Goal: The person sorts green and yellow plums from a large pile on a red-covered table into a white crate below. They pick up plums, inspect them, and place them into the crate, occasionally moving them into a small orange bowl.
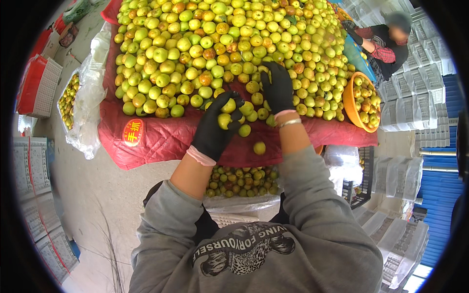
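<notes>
A heap of yellow-green jujubes (194, 51), many blotched brown, covers a table draped in quilted red cloth (161, 143). My left hand (216, 128), in a black glove with a pink cuff, is curled palm up around a few jujubes (224, 121) at the heap's front edge. My right hand (277, 88), gloved the same way, reaches into the heap with fingers bent down over jujubes; its grip is partly hidden. Between my wrists, one jujube (244, 130) lies on the cloth. Another, blurred jujube (259, 148) appears nearer me, in front of the cloth.
An orange basket (351, 100) of jujubes leans at the table's right corner. Below the front edge sits a plastic-lined container (242, 201) of jujubes. A black crate (362, 179) stands lower right. Another person (390, 51) works at far right. Wrapped stacks (406, 110) line that side.
</notes>
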The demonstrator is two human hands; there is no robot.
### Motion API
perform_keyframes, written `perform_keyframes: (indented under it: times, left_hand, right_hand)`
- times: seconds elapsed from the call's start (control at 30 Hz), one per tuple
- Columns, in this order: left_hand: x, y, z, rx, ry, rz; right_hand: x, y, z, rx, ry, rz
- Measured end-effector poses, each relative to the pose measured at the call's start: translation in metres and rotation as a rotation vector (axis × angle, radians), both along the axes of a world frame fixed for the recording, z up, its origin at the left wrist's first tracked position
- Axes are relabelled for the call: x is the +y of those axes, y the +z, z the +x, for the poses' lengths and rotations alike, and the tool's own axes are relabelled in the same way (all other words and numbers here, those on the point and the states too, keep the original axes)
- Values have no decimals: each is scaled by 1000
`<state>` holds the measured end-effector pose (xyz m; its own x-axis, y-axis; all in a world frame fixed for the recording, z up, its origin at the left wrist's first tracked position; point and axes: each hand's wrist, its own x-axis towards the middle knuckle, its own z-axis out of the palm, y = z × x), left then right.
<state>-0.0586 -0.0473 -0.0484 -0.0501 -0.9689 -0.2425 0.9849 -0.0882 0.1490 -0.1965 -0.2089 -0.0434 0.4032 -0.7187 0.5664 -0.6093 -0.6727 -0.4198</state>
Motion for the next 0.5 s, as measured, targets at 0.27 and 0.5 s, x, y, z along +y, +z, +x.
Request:
perform_keyframes:
  times: [0.27, 0.5]
  left_hand:
    - [10, -15, -21, -635, 30, -22]
    - [8, -21, -43, -1505, 471, -68]
  right_hand:
    - [24, -35, -50, -40, 205, 406]
    - [6, -26, -5, -14, 185, 136]
